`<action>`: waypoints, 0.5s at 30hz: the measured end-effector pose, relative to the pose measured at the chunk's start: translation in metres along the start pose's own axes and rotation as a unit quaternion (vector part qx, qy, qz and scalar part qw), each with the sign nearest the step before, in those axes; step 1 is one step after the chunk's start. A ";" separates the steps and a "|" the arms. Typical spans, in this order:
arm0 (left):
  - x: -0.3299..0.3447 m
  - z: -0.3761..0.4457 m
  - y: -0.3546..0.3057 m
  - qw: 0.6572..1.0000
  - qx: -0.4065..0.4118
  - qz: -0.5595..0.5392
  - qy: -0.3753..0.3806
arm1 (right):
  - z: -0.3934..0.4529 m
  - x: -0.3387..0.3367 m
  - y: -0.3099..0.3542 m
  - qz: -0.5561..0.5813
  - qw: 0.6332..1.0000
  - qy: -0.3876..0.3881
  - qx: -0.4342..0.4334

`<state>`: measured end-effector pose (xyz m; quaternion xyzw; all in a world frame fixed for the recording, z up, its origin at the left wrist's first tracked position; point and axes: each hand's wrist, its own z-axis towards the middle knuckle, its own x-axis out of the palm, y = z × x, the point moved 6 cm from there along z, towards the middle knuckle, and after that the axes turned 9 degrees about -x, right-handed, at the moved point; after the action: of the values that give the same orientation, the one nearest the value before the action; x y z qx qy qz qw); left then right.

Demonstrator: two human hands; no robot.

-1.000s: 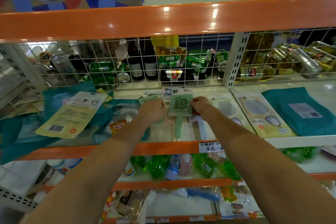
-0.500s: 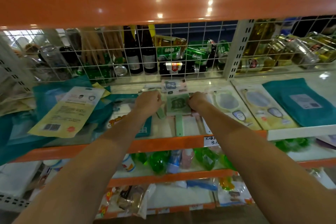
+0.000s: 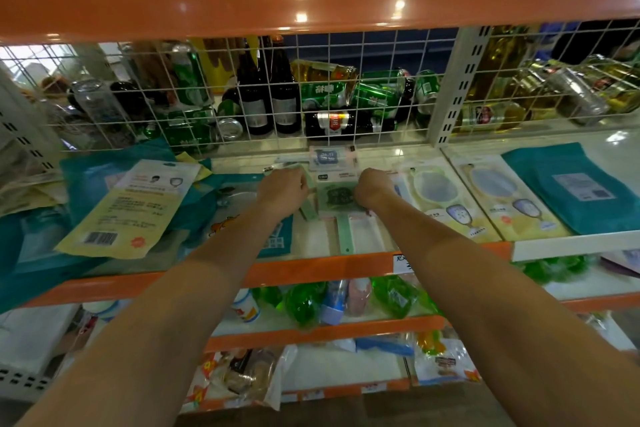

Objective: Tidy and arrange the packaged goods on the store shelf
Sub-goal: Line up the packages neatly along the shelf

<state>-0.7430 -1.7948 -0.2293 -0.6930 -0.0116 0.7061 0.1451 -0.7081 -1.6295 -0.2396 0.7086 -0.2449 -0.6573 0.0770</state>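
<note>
A: Where's the green pkg rn?

B: Flat on the shelf, mid-section, right in front of the person. It's a pale green card w/ a dark print, a long green handle running from it toward the orange front edge. Landmark = that pkg, everything else relative to it.

A: Hands?

B: Left hand touching its left edge, right hand touching its right edge. Both seen from the back, knuckles up, fingers curled under toward the pkg. Looks like each pinches a side, but fingertips are hidden, so can't say how tight.

A: Lifted or down?

B: Can't tell for sure; it looks to lie on the shelf.

A: What's behind it?

B: A small clear-wrapped pack w/ a blue label, just beyond the pkg. Past that the white wire grid, w/ green cans lying on their sides and dark bottles standing upright behind it.

A: Left of the pkg?

B: Yellow mask pack, barcode toward the front, tilted, lying on teal bags. Well apart from the pkg.

A: Right?

B: Two hand-mirror packs side by side, nearest one just beside the right hand. Further right a teal pouch w/ a white label.

A: Below?

B: Lower shelf has green bagged goods, blurred.
</note>
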 end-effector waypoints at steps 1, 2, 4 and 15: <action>0.000 0.000 0.000 1.000 0.003 -0.001 0.000 | 0.000 0.001 0.001 -0.003 1.000 0.000 -0.006; 0.000 0.000 0.001 1.000 0.006 -0.002 -0.001 | 0.000 0.002 0.002 -0.006 1.000 0.001 -0.011; 0.000 0.001 0.002 1.000 0.013 0.002 -0.003 | 0.000 0.001 0.003 -0.010 1.000 0.002 -0.014; -0.008 0.010 0.026 0.997 0.011 0.069 -0.020 | 0.011 -0.002 0.039 -0.004 0.996 -0.033 -0.084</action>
<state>-0.7582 -1.8197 -0.2266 -0.6766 0.0412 0.7279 0.1030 -0.7285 -1.6604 -0.2223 0.6783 -0.1878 -0.6992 0.1255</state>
